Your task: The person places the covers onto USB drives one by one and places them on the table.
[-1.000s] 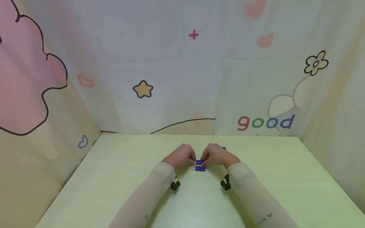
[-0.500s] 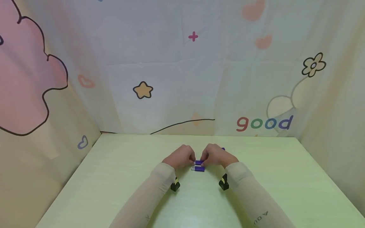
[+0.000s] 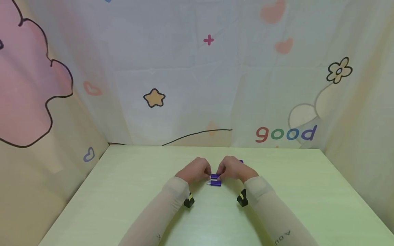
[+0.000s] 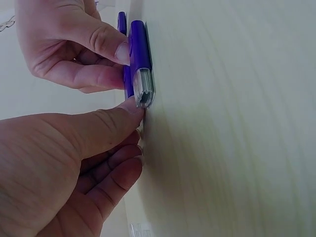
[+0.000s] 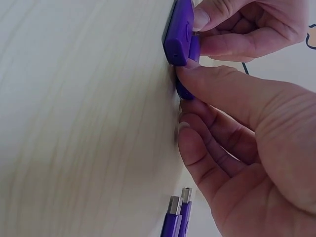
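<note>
My left hand and right hand meet over the table around a purple USB flash drive. The left fingertips pinch its connector end, and the right thumb and fingers pinch the purple body's other end. A second purple flash drive lies parallel on the near side, wearing a clear cap in the left wrist view. That nearer drive hides much of the held one in the right wrist view. The connector of the held drive is covered by the left fingers.
Past the right hand lie two more purple flash drives with bare metal connectors; one end peeks out behind that hand. Small clear pieces lie beyond the left hand. A printed curtain closes off the pale table's back and sides.
</note>
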A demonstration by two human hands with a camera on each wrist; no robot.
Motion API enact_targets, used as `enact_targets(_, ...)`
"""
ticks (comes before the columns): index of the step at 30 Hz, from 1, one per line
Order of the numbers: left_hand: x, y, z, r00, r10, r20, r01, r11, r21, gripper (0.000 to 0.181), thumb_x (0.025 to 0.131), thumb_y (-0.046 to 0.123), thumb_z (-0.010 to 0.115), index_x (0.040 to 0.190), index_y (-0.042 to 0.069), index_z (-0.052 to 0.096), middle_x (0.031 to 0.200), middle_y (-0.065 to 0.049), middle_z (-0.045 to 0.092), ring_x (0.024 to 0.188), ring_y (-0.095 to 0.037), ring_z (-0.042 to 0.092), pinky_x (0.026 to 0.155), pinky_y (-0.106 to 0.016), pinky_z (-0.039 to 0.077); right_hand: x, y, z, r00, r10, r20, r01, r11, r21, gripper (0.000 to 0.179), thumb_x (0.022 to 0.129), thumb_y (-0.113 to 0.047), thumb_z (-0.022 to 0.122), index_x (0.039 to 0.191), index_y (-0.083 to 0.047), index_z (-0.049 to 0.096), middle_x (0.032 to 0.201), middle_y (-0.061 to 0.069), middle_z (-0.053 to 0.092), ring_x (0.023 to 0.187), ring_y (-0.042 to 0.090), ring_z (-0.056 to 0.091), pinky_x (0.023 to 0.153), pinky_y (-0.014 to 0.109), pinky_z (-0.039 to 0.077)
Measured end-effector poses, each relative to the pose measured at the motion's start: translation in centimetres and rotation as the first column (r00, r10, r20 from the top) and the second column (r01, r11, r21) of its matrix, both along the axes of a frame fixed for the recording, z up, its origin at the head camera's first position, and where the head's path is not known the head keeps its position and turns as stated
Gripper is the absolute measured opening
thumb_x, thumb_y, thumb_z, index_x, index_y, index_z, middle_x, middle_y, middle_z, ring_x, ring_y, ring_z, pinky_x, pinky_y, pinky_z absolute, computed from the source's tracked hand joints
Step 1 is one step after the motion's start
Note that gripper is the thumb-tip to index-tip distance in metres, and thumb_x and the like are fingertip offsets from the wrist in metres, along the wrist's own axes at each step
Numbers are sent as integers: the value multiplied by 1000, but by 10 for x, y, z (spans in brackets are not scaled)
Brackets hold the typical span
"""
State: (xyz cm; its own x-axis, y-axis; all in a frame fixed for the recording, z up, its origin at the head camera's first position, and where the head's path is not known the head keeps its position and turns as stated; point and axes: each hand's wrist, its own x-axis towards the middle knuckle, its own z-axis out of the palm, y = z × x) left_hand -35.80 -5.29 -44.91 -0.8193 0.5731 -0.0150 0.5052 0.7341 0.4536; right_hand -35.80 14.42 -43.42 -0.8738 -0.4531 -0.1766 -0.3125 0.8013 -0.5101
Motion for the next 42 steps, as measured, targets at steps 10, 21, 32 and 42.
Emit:
enact_targets(10, 4, -2, 4, 1000, 25, 10, -25, 1000, -18, 5, 87, 7, 80, 90, 11, 80, 83, 4, 73, 75, -9, 59, 76, -23, 54, -1, -3, 0, 1000, 20, -19, -20, 1000, 0, 6, 83, -13, 86, 88, -15, 83, 82, -6, 76, 79, 10, 63, 82, 31, 54)
enact_targets(21, 2, -5, 3, 1000, 24, -12, -25, 999, -40, 6, 88, 10, 81, 93, 10, 81, 86, 3, 74, 77, -9, 60, 78, -23, 55, 0, -3, 2, 1000, 23, -16, -23, 1000, -12, 10, 83, -15, 86, 91, -15, 83, 85, -5, 77, 80, 10, 64, 84, 32, 55)
enact_targets(32, -2, -17, 2, 1000, 12, 19, -12, 1000, -17, 14, 92, 9, 76, 105, 9, 80, 99, 0, 77, 88, -9, 64, 88, -27, 56, -3, 2, 1, 1000, 22, -18, -22, 1000, -14, 12, 86, -18, 83, 98, -16, 82, 92, -5, 77, 84, 11, 64, 85, 33, 56)
enact_targets(42, -4, -32, 3, 998, 21, -59, -18, 999, 49, 28, 90, 21, 80, 115, 9, 76, 108, -2, 72, 98, -16, 64, 91, -32, 55, -4, 20, 2, 985, -22, -172, 10, 998, -66, 21, 88, -23, 80, 107, -14, 80, 116, 4, 74, 115, 28, 64, 101, 50, 52)
